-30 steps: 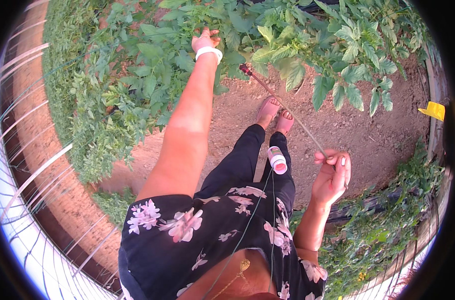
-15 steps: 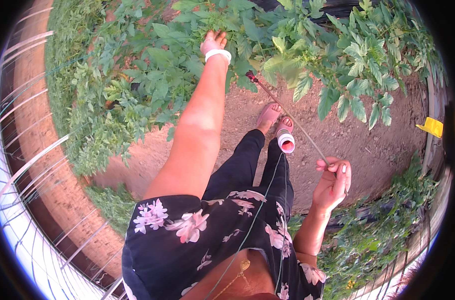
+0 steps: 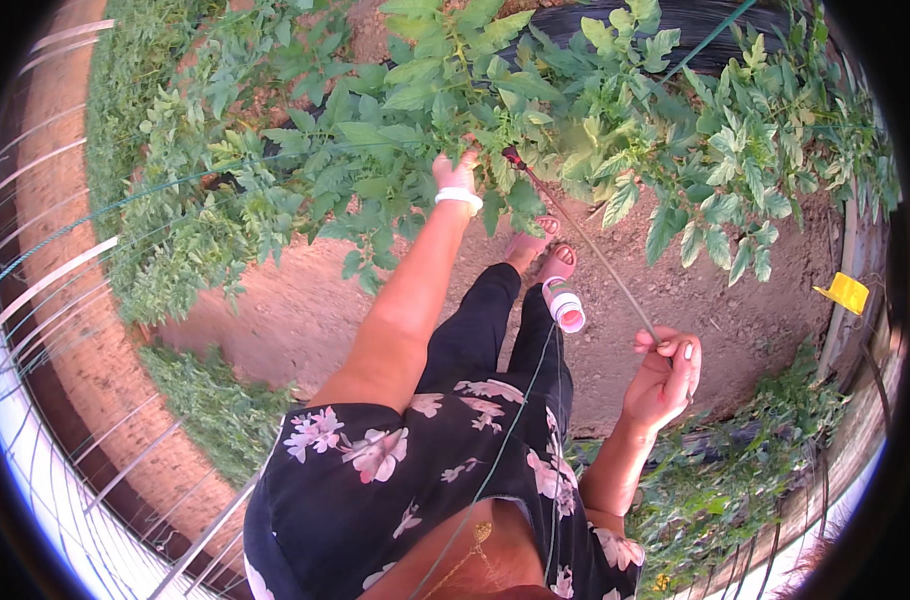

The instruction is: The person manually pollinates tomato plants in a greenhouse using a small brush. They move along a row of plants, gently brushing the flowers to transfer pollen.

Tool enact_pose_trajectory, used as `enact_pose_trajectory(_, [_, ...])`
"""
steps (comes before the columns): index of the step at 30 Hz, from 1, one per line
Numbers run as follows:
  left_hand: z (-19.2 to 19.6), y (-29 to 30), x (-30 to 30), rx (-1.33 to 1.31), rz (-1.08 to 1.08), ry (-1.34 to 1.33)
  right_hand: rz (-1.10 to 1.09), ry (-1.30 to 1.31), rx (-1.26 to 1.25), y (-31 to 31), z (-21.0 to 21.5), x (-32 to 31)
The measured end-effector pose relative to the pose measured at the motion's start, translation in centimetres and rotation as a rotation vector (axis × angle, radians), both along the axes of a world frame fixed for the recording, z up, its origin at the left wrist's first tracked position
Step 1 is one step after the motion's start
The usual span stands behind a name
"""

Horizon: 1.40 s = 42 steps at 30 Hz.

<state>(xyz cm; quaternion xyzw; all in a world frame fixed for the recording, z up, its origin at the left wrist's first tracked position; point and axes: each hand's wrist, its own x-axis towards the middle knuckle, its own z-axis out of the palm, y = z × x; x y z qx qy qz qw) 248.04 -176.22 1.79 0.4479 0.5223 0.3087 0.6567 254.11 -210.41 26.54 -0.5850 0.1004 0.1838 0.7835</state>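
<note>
1. Two bare hands, one thin stick (image 3: 599, 250); R hand (image 3: 667, 380) pinches the stick's near end btwn thumb and fingertips, other fingers curled; gripped there, its length presumably lets the dark-red tip (image 3: 513, 157) sit by the leaves w/o the hand going in.

2. L hand (image 3: 457, 172), ahead and left of the R hand, reaches into green plants (image 3: 400, 125), near the tip; leaves hide part of its fingers, so can't tell if it grips a stem; the placing would suit steadying foliage.

3. Small bottle (image 3: 563, 303) hangs on a thin green cord (image 3: 521, 410), left of and slightly ahead of the R hand; open mouth faces the wearer; slung so, prob., to be in reach w/ both hands free.

4. Stick slim, straight, brownish-grey; tip knobby, make too small to tell; bottle white, cylindrical, prob. plastic, w/ pinkish mouth; white wristband (image 3: 459, 197), a smooth loop just behind the L hand.

5. Leaves lobed, toothed; soil (image 3: 745, 310) ahead of the R hand dry, crumbly, reddish-brown; black sheet (image 3: 695, 28), ahead and right of the L hand, glossy, creased; yellow tag (image 3: 847, 293), out right of the R hand, thin, bent-looking.
</note>
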Motion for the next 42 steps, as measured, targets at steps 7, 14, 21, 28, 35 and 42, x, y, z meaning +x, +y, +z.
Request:
enact_pose_trajectory(7, [0.8, -1.1, -3.0, 0.033, -0.063, -0.075, 0.017, 0.005, -0.011, 0.9, 0.1, 0.0])
enact_pose_trajectory(14, [1.5, 0.4, -2.2, -0.054, -0.194, -0.125, 0.023, 0.006, -0.031, 1.5, 0.6, -0.2])
enact_pose_trajectory(21, [1.4, 1.1, -2.4, -0.113, -0.417, -0.041, -0.045, -0.01, -0.031, 1.5, 2.5, -0.6])
enact_pose_trajectory(28, [7.3, -1.7, 0.5, 0.298, -1.208, 0.397, -0.173, -0.074, -0.036, 0.6, 4.7, -0.7])
enact_pose_trajectory(35, [9.3, -4.4, 13.7, 0.111, -0.78, -0.105, -0.261, -0.115, 0.006, -2.6, 4.7, -0.4])
enact_pose_trajectory(42, [5.7, -7.1, 17.6, -0.041, -0.937, 0.143, -0.265, -0.065, 0.029, -6.9, 3.1, 2.8])
